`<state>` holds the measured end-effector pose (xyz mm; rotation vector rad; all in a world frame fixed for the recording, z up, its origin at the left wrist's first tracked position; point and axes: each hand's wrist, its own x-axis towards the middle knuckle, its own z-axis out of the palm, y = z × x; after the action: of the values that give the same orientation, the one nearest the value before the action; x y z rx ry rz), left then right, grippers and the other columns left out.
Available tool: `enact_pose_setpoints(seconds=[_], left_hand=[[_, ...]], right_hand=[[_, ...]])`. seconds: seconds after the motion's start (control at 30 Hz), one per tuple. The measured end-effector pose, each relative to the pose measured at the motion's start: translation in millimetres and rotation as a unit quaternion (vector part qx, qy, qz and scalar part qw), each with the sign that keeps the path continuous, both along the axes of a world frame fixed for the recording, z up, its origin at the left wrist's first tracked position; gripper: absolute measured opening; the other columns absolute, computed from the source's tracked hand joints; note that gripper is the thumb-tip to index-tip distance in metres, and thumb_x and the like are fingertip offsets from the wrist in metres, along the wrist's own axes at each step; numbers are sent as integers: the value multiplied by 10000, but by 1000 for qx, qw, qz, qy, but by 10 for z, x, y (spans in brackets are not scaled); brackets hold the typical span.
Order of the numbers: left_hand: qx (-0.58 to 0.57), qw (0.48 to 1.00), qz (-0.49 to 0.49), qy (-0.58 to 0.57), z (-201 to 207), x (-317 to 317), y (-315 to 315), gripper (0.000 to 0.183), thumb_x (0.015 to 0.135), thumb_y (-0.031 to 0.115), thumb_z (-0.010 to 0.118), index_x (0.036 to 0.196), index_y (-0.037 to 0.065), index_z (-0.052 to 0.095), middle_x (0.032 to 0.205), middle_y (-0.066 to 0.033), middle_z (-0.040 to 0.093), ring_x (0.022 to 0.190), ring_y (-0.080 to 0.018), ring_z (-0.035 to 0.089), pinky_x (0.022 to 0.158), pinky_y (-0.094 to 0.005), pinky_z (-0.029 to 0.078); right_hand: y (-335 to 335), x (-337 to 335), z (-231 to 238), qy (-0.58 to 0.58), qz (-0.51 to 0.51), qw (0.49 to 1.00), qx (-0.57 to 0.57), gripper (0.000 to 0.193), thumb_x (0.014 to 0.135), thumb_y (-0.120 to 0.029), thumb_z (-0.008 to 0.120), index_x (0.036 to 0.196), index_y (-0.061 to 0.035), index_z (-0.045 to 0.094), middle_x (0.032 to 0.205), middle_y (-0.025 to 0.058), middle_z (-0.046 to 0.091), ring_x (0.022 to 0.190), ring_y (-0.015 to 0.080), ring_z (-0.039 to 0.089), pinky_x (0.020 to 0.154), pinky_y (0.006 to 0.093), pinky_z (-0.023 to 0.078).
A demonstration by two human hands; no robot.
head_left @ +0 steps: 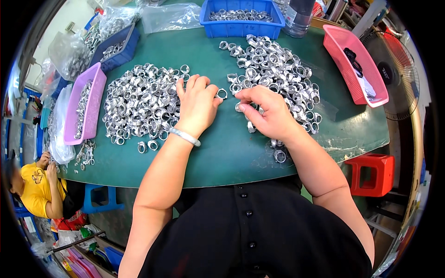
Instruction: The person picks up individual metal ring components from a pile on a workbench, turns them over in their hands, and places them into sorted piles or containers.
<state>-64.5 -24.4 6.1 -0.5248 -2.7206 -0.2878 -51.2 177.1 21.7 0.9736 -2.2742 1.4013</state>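
Small silver metal rings, each with a raised lump on its band, lie in two heaps on the green table. My left hand (197,103) is at the right edge of the left heap (141,102), palm down. Its thumb and forefinger close on one silver metal ring (222,94), which stands out toward the gap between the heaps. My right hand (270,111) reaches over the near left side of the right heap (296,92). Its fingers are curled, and part of a ring shows at the thumb tip, mostly hidden by the hand.
A blue bin (242,30) of rings stands at the back beside a clear bottle (298,18). On the left are a purple basket (95,99) and another blue bin (131,42). A pink basket (343,78) and a fan (394,74) stand right. A person in yellow (37,192) sits left.
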Motion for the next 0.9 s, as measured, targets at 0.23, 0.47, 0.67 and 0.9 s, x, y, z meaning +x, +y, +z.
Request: enact_pose_setpoints(seconds=[0.23, 0.47, 0.67, 0.9], left_hand=[[199, 969, -139, 44, 157, 120, 21, 285, 695, 82, 744, 954, 64, 625, 1059, -88, 578, 1105, -328, 507, 930, -430, 393], [227, 958, -164, 65, 225, 241, 41, 290, 702, 79, 742, 970, 62, 632, 1009, -89, 610, 1058, -316, 554, 903, -408, 433], [283, 944, -171, 4, 195, 266, 52, 338, 711, 85, 743, 1030, 70, 632, 869, -66, 610, 836, -257, 576, 737, -360, 462], [330, 928, -172, -17, 170, 291, 77, 421, 698, 142, 779, 1081, 74, 619, 835, -57, 607, 784, -236, 577, 698, -347, 466]], right_hand=[[10, -12, -27, -26, -17, 999, -13, 256, 779, -20, 645, 1030, -33, 603, 879, 96, 628, 823, 264, 616, 735, 358, 495], [-8, -2, 17, -16, 15, 1000, -8, 297, 776, -23, 655, 1065, -34, 585, 873, 101, 610, 798, 265, 605, 706, 354, 490], [-14, -1, 19, -22, 25, 999, -10, 303, 774, -21, 660, 1067, -36, 585, 830, 93, 579, 770, 268, 591, 673, 355, 478], [-9, -3, 10, -25, 37, 999, -4, 270, 758, -21, 670, 1009, -36, 573, 827, 97, 577, 763, 277, 590, 665, 364, 476]])
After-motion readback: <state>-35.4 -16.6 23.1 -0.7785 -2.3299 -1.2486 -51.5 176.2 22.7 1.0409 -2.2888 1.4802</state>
